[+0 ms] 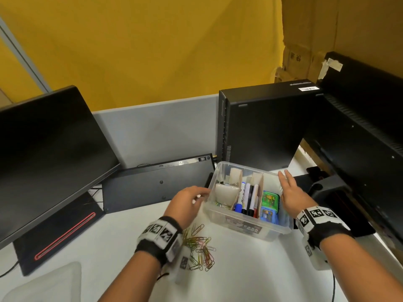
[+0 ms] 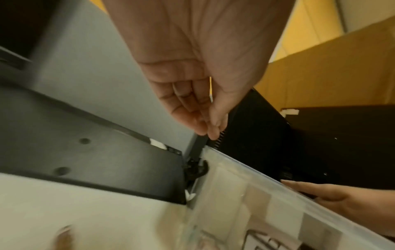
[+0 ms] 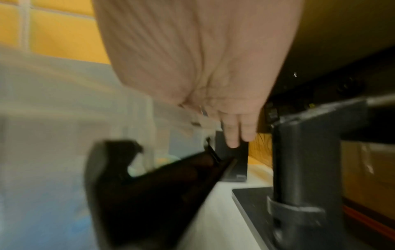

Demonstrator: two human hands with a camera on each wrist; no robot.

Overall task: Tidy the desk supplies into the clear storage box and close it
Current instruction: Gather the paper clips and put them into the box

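Observation:
The clear storage box [image 1: 281, 227] stands open on the white desk, with markers [image 1: 248, 199], a white item [image 1: 225, 192] and green and blue packs [image 1: 270, 205] in its compartments. A pile of coloured paper clips [image 1: 200, 247] lies on the desk in front of its left corner. My left hand [image 1: 192, 201] hovers by the box's left wall with loosely curled fingers [image 2: 205, 125] and holds nothing. My right hand [image 1: 287, 184] lies flat along the right wall, fingers [image 3: 235, 135] straight. A black latch [image 3: 149, 186] hangs on that side. The wrist views are blurred.
A dark monitor [image 1: 50, 153] stands at the left and an upturned black keyboard [image 1: 157, 184] leans behind the box. A black PC tower [image 1: 261, 127] rises right behind it. A monitor stand [image 1: 327, 188] crowds the right. A translucent lid-like sheet [image 1: 43, 284] lies front left.

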